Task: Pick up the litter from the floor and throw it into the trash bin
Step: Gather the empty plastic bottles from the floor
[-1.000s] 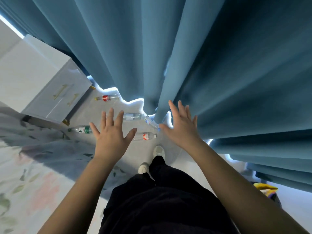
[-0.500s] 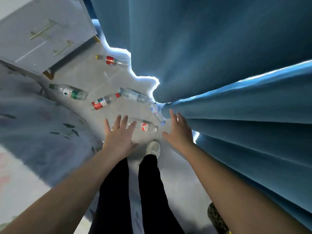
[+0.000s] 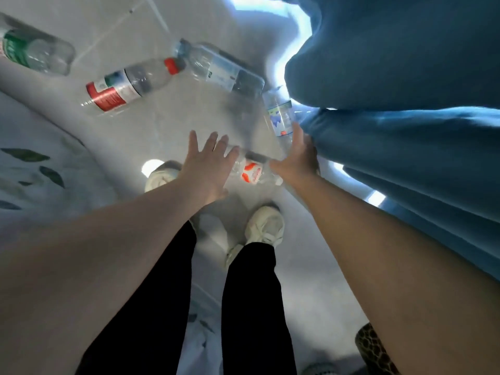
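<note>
Several empty plastic bottles lie on the grey floor. A bottle with an orange and white label [image 3: 251, 172] lies between my two hands, just in front of my shoes. My left hand [image 3: 206, 165] reaches down with fingers spread, its fingertips at that bottle's left end. My right hand [image 3: 297, 158] is stretched out flat at the bottle's right end, its fingertips beside a bottle with a blue and white label [image 3: 280, 117] at the curtain's hem. Farther off lie a red-labelled bottle [image 3: 127, 83], a clear bottle with a pale label [image 3: 220, 67] and a green-labelled bottle [image 3: 29, 50]. No trash bin is in view.
A heavy blue curtain [image 3: 405, 90] hangs along the right and reaches the floor. A bedspread with a leaf print [image 3: 32, 169] fills the left. My white shoes [image 3: 266, 226] stand on the floor below the bottles. A leopard-patterned object [image 3: 374, 350] shows at the bottom right.
I have bent down towards the floor, so the bottles look much bigger and closer. Both hands have dropped to either end of the orange-labelled bottle. The white cabinet has left the view.
</note>
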`<state>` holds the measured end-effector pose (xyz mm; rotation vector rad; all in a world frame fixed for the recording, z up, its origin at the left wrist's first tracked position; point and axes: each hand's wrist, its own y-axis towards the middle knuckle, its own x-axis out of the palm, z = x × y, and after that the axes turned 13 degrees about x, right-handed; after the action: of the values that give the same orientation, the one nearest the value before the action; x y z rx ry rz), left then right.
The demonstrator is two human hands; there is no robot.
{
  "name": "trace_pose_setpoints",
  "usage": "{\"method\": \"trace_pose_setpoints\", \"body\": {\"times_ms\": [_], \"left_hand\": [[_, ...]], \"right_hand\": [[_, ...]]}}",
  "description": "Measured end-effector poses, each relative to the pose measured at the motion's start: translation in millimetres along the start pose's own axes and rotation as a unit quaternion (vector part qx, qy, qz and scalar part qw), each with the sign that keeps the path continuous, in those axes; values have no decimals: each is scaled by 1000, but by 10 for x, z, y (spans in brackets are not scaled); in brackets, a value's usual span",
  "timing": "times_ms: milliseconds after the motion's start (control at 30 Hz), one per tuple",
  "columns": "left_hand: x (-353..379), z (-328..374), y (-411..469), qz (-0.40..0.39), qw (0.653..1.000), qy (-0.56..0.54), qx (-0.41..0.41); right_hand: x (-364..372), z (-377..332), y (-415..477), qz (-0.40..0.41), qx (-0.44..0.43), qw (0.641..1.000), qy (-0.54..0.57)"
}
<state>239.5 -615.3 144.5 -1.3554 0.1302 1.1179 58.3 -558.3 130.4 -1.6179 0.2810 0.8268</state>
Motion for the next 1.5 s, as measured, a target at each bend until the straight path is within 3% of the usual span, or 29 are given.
{"method": "trace_pose_setpoints", "body": {"times_ms": [267, 567, 800, 1133, 1300, 1500], "left_hand": [[785, -102, 868, 24, 999, -1, 36], [756, -326, 703, -8, 998, -10, 66], [-216, -547, -343, 16, 996, -62, 63], [-2567, -485, -2725, 134, 985, -98, 46], [-3243, -218, -3823, 198, 969, -134, 55], [-3408, 191, -4463, 297, 929, -207, 76]], "right_hand": [[632, -8, 1004, 111, 4, 994, 21], [575, -60, 927, 62, -6, 997, 52], [-323, -196, -58, 16, -32, 998, 46], [-2572, -860, -2900, 6, -57, 978, 199], [-3235, -839, -4236, 63, -69, 937, 337], [-3594, -489, -5187, 127, -104, 877, 451]]}}
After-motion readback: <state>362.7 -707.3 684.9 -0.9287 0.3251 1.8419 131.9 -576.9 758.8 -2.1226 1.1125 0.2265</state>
